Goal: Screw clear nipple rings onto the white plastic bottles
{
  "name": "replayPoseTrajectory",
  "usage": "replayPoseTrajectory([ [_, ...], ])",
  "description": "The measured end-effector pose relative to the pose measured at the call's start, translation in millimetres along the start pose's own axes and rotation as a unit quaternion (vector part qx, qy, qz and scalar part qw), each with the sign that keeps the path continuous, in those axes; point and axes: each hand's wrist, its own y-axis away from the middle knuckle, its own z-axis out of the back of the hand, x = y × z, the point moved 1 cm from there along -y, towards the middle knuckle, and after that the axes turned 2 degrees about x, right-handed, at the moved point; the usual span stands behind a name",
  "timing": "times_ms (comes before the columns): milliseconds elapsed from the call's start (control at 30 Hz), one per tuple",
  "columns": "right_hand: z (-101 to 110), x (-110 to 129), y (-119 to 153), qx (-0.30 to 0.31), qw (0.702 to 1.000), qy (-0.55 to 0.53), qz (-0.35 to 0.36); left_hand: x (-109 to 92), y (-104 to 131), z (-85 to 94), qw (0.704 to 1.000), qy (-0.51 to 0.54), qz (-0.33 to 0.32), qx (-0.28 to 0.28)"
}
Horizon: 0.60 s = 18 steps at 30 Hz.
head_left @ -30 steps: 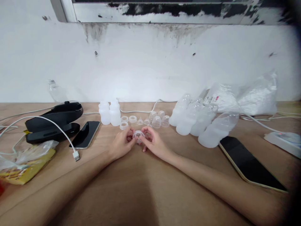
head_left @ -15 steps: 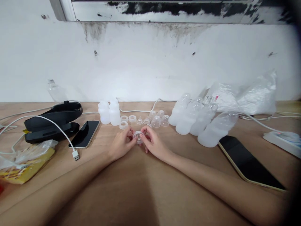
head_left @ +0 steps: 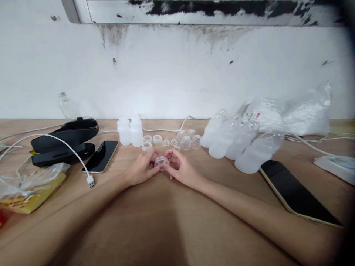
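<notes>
A translucent ring (head_left: 162, 161) is held between both hands low over the table. My left hand (head_left: 142, 168) is closed on its left side, and my right hand (head_left: 183, 169) grips its right side. Just behind the hands lie several loose white rings (head_left: 146, 146), several small clear nipples (head_left: 165, 142) and several clear domed caps (head_left: 185, 142). Two white bottles (head_left: 136, 132) stand behind the rings. To the right, several frosted bottles with clear caps (head_left: 251, 159) are grouped, some looking tilted.
A black phone (head_left: 102, 157) and a black headset-like device (head_left: 65, 142) lie left, near a USB cable (head_left: 90, 181) and a yellow packet (head_left: 41, 194). On the right are a larger phone (head_left: 296, 192), plastic bags (head_left: 302, 114) and a white power strip (head_left: 337, 166).
The ring has shifted slightly left and tilted between my fingers, with its opening turned more forward. My right fingers have changed their hold a little, and the whole view has shifted slightly.
</notes>
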Motion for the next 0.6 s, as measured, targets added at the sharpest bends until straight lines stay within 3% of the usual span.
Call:
replayPoseTrajectory([
  [267, -1.8, 0.8, 0.3, -0.02, 0.999, -0.007, -0.029, -5.6, -2.4, 1.6, 0.999, -0.012, -0.01, 0.037],
  [433, -0.8, 2.9, 0.5, 0.005, 1.0, 0.016, -0.018, -8.8, -2.5, 5.1, 0.999, -0.034, -0.004, 0.023],
  [600, -2.3, -0.4, -1.3, -0.014, 0.999, 0.029, -0.028, -7.7, -5.1, -0.4, 0.998, -0.059, -0.002, 0.002],
])
